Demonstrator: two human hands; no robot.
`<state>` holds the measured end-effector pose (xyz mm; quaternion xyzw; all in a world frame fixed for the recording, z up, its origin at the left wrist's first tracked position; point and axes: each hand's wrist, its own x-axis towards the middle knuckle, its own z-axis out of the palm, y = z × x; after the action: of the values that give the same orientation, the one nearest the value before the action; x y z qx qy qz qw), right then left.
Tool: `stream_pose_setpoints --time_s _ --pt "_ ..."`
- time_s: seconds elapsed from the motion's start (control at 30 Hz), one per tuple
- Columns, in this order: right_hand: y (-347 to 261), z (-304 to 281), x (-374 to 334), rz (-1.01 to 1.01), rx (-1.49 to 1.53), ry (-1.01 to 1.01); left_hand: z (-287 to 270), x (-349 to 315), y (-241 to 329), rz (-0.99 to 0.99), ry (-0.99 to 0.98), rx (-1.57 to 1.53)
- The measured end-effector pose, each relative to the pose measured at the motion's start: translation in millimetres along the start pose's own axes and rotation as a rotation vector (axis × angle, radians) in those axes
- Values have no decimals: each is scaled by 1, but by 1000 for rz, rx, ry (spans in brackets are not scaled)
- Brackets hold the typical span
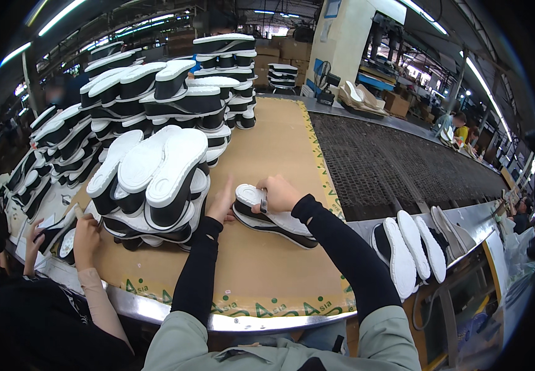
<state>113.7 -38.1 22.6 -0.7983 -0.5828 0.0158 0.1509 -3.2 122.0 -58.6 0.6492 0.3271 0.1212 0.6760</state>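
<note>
A shoe sole point(289, 222) with a white top and a black and white sidewall lies on the brown table covering in front of me. My right hand point(278, 193) is over its middle, fingers closed on a small grey tool point(263, 203) whose kind I cannot make out. The tool's lower end is at the white surface near the heel. My left hand point(220, 203) is beside the heel end, its fingers stretched out; whether they press on the sidewall is hard to tell.
Tall stacks of similar soles point(174, 167) stand close on my left. Beyond them, a person's hands point(86, 238) handle another sole. To the right runs a dark mesh conveyor point(397, 167); several soles point(406, 253) lie on its metal edge point(366, 232).
</note>
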Motion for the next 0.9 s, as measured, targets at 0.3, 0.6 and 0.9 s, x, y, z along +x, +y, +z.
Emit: stream_pose_setpoints --time_s 0.3,0.6,0.9 --pt "27 -15 -38 -29 419 60 32 -20 8 247 -8 -126" --pt "131 27 -125 560 1176 852 49 -110 74 736 182 210" --pt "129 88 -130 363 753 904 -48 -178 170 987 246 12"
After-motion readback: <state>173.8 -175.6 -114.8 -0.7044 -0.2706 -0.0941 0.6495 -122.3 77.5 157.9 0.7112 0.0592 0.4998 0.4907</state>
